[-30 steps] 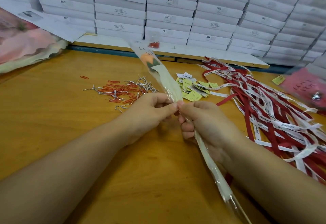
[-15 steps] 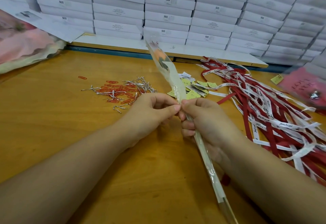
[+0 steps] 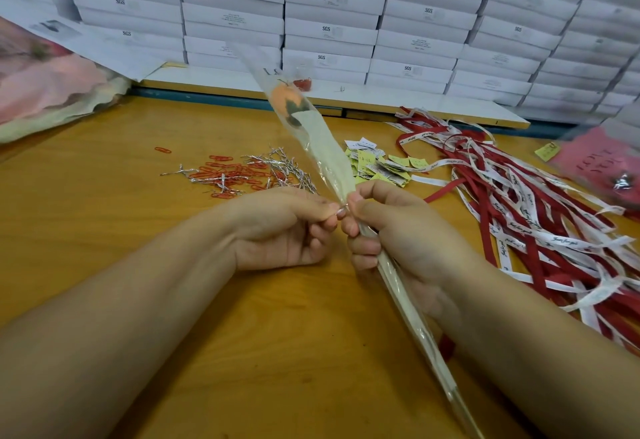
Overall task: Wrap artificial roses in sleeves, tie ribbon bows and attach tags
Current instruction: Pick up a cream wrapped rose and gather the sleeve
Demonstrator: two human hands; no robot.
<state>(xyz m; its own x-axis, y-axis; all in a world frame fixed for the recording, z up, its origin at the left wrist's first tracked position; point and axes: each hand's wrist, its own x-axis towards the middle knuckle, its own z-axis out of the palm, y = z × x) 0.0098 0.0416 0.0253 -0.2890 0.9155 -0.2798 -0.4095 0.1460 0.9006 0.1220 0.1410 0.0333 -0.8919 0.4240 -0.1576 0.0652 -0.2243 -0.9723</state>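
Note:
An artificial rose with an orange bud sits inside a clear sleeve (image 3: 313,134) that slants from upper left down to the lower right over the wooden table (image 3: 104,231). My right hand (image 3: 398,231) grips the sleeve where it narrows around the stem. My left hand (image 3: 287,227) pinches a small silver twist tie (image 3: 341,211) at that same spot, thumb against the sleeve. A heap of red and white ribbons (image 3: 519,217) lies to the right. Yellow and white tags (image 3: 381,165) lie just behind my hands.
Silver twist ties and red paper clips (image 3: 242,175) are scattered behind my left hand. Stacked white boxes (image 3: 329,23) wall the far side. A pink flower bag (image 3: 45,85) sits far left, and pink printed sleeves (image 3: 595,165) far right.
The sleeve's top swung right and then back left while my hands stayed at the neck. My left fingers have tightened on the tie.

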